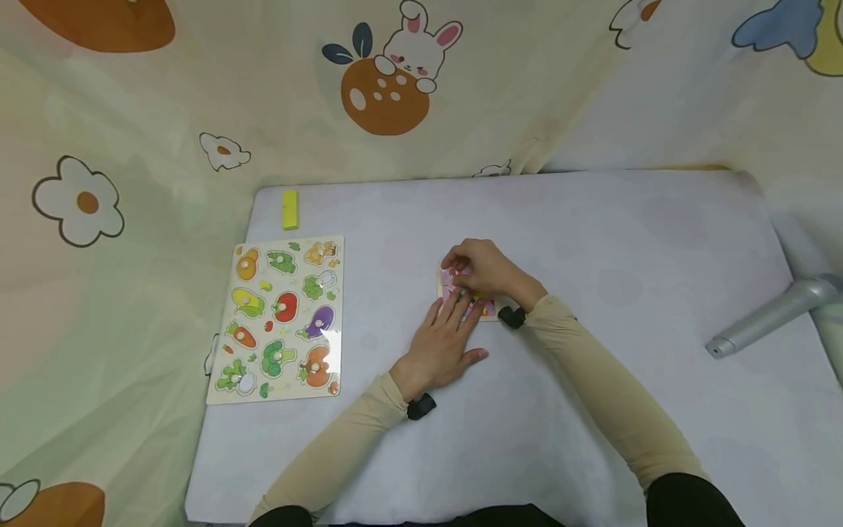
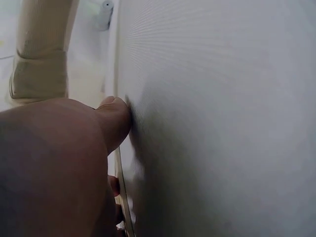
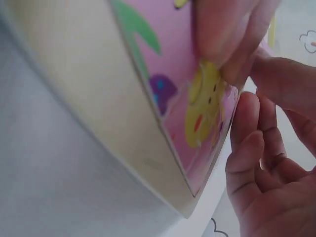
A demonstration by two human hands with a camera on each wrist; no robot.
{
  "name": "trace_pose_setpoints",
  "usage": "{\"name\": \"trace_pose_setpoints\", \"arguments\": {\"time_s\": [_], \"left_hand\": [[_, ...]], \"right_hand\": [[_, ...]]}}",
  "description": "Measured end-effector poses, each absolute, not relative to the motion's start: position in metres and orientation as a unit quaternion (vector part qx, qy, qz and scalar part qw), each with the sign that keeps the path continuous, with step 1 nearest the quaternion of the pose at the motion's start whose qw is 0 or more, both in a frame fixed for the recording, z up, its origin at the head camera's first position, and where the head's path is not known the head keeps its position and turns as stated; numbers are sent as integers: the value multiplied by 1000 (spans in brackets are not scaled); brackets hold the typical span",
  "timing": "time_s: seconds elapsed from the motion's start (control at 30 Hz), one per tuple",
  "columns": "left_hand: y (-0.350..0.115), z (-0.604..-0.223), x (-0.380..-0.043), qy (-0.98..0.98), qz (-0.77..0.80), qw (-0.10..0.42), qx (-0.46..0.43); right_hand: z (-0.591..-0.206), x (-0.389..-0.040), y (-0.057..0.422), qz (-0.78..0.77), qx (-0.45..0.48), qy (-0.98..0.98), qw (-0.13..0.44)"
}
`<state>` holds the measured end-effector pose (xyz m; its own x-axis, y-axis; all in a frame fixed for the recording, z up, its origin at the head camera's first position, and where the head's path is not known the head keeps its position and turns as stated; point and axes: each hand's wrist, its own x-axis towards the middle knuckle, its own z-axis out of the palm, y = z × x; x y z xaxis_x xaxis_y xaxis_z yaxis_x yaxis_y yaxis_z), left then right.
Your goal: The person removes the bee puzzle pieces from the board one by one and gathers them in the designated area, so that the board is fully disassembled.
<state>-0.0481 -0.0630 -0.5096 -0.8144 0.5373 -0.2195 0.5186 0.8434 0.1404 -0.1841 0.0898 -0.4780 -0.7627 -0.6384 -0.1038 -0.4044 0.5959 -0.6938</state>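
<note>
A small jigsaw puzzle (image 1: 489, 308) with a pink picture and a pale border lies mid-table, largely covered by both hands. In the right wrist view, curved seams cross the jigsaw picture (image 3: 183, 123), which shows a yellow animal and a purple shape. My left hand (image 1: 443, 350) rests with fingers spread straight over its near side, thumb out on the table. From the far side my right hand (image 1: 489, 272) bends over the puzzle, gripping at its far left corner with thumb and curled fingers (image 3: 247, 168). Its exact contact is partly hidden.
To the left lies a vegetable peg board (image 1: 222, 392), with a yellow block (image 1: 290, 210) behind it. A grey metal arm (image 1: 767, 320) reaches over the table's right side. Patterned cloth (image 1: 276, 95) hangs behind the white table (image 1: 626, 241).
</note>
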Motion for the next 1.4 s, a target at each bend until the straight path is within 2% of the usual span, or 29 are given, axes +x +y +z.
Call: {"name": "trace_pose_setpoints", "arguments": {"time_s": [0.27,0.63,0.97,1.4], "left_hand": [[-63,-513,-49,951,52,142,271],[-63,-511,-47,950,67,139,272],[-63,-512,-47,949,82,138,273],[-64,-513,-47,947,102,143,268]], "right_hand": [[-478,-184,94,-346,-308,868,179],[-479,-181,95,-347,-303,872,165],[-477,-180,97,-345,-293,872,185],[-484,-175,100,-314,-334,874,161]]}}
